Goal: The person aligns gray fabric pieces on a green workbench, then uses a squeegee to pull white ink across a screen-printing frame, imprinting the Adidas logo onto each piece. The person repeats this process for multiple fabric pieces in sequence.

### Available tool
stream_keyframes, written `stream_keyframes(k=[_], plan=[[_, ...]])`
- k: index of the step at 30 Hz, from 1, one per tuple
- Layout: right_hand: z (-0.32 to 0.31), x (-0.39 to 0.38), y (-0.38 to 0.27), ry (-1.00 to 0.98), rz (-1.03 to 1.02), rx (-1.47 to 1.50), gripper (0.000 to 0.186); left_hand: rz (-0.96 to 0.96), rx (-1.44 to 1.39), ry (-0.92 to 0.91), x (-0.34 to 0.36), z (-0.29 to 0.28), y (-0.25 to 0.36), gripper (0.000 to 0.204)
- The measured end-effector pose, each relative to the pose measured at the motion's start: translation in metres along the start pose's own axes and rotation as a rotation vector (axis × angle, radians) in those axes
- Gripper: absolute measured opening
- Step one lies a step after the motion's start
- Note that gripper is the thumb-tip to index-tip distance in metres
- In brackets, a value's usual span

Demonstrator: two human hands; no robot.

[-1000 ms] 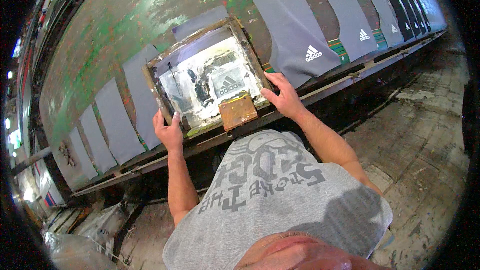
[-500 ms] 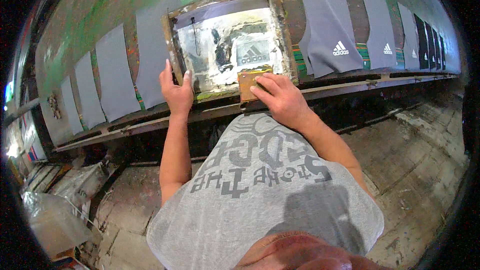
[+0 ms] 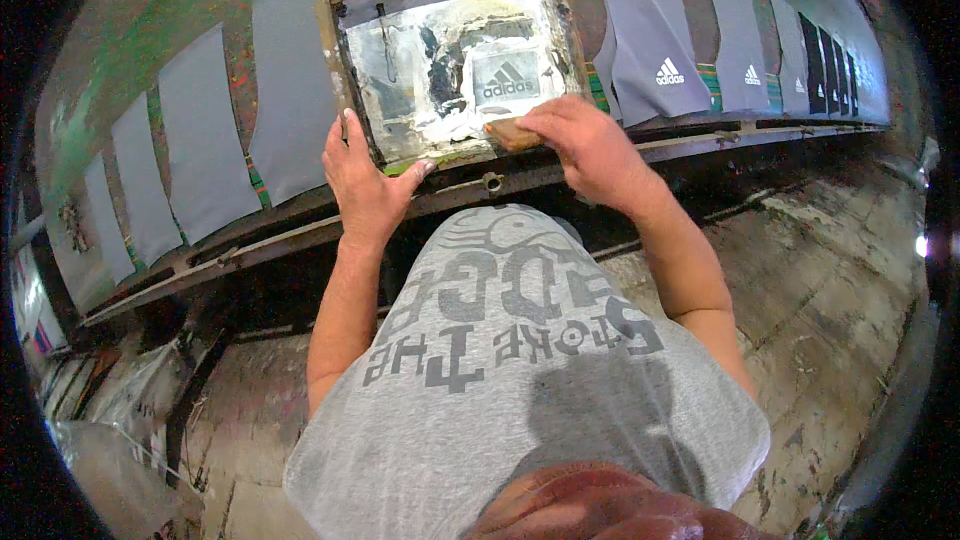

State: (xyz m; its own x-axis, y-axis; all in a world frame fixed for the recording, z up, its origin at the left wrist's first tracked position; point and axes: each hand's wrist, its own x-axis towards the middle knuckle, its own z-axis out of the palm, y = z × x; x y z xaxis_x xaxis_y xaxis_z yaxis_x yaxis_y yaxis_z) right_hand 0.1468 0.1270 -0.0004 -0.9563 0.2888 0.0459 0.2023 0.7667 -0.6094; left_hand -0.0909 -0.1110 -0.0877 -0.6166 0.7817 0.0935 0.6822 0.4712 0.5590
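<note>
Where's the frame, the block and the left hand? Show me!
Frame (image 3: 567, 35): head view, on its right bar.
Block (image 3: 511, 134): head view, on the brown part that shows.
Left hand (image 3: 366, 180): head view, on the back of the hand.

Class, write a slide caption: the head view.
Left hand at a framed screen, right hand gripping a brown block, grey panels alongside.

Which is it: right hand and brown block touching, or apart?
Touching; the head view shows the right hand gripping the brown block by one end.
</note>
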Motion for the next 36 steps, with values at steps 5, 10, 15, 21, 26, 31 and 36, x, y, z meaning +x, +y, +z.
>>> stream_keyframes(k=[5, 10, 15, 21, 26, 31, 36], plan=[[0.042, -0.022, -0.005, 0.152, -0.062, -0.185, 0.043, -0.026, 0.056, -0.035, 0.001, -0.001, 0.001, 0.126], [0.052, 0.008, 0.021, 0.249, -0.090, -0.244, 0.044, -0.030, 0.074, -0.047, 0.003, -0.003, 0.003, 0.126], [0.036, 0.029, 0.030, 0.210, -0.081, -0.211, 0.045, -0.058, 0.086, -0.057, 0.002, -0.004, 0.004, 0.127], [0.010, 0.023, 0.025, 0.081, -0.041, -0.122, 0.052, -0.075, 0.100, -0.067, 0.002, -0.005, 0.007, 0.127], [0.008, 0.050, 0.049, 0.151, -0.089, -0.192, 0.048, -0.074, 0.136, -0.061, 0.003, -0.006, 0.009, 0.127], [0.023, 0.015, 0.027, 0.127, -0.150, -0.182, 0.043, -0.105, 0.101, -0.082, 0.004, -0.006, 0.010, 0.127], [-0.001, 0.014, 0.028, -0.073, -0.113, -0.077, 0.046, -0.132, 0.140, -0.092, 0.004, -0.005, 0.010, 0.126]])
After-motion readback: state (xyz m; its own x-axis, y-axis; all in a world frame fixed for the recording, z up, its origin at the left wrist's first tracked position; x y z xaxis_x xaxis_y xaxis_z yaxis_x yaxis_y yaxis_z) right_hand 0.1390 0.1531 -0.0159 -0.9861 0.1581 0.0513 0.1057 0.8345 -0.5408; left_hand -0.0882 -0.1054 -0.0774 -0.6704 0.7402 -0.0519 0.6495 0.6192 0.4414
